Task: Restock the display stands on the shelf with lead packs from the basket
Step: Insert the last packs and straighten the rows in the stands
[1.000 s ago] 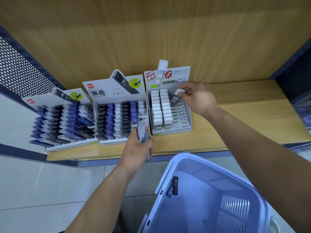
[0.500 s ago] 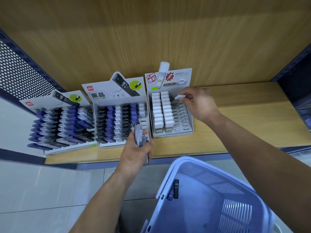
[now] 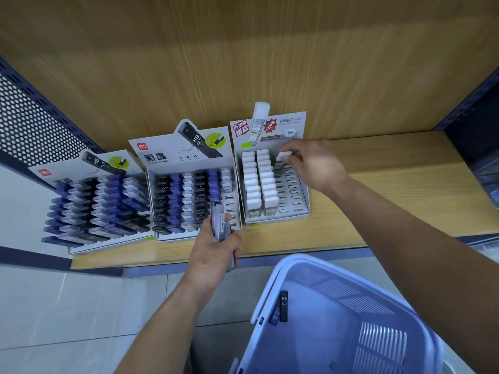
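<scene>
Restock, mid-step. Foreground: pale-blue slotted plastic basket holds two dark lead packs marked HB 0.7, leaning on its left wall. Left hand grips a bundle of grey translucent lead packs at the shelf edge, in front of the black-and-purple card display stand, whose right col. shows empty slots. Right hand pinches a white-capped lead pack at the top slot, third col., of the white card display stand on the wooden shelf; two cols. full, rest empty. Next, prob.: seat it, then draw another from the bundle.
</scene>
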